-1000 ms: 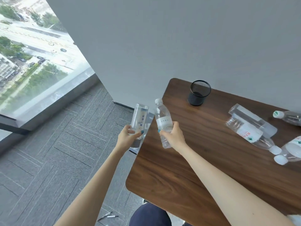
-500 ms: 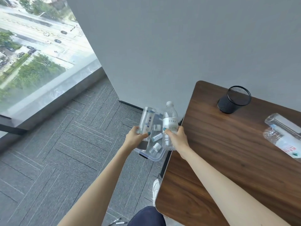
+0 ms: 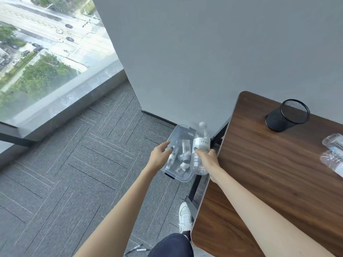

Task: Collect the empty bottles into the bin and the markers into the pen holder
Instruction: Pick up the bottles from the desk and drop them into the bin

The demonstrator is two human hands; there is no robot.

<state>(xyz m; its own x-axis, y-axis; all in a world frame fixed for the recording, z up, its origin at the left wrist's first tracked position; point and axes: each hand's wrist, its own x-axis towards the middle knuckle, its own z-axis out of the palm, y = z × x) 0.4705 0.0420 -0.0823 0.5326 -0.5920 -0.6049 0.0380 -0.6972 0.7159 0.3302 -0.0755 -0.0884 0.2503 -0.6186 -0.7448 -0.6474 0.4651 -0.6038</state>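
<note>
A clear plastic bin (image 3: 179,128) stands on the carpet beside the table's left edge, with several empty bottles (image 3: 182,157) lying in it. My left hand (image 3: 160,157) hovers over the bin's left side, fingers spread and holding nothing. My right hand (image 3: 208,160) grips a clear white-capped bottle (image 3: 200,145) upright over the bin's right side. A black mesh pen holder (image 3: 288,115) stands on the wooden table (image 3: 269,175) near the wall. Two markers (image 3: 137,249) lie on the floor by my leg.
Two more clear bottles (image 3: 333,153) lie at the table's right edge, partly cut off. A grey wall rises behind the bin. A large window fills the left. The black table leg (image 3: 194,190) and my white shoe (image 3: 185,217) are near the bin.
The view turned left toward the bin. My left hand let go of the square clear bottle, which dropped into the bin. My right hand carried its bottle from the table edge to above the bin.
</note>
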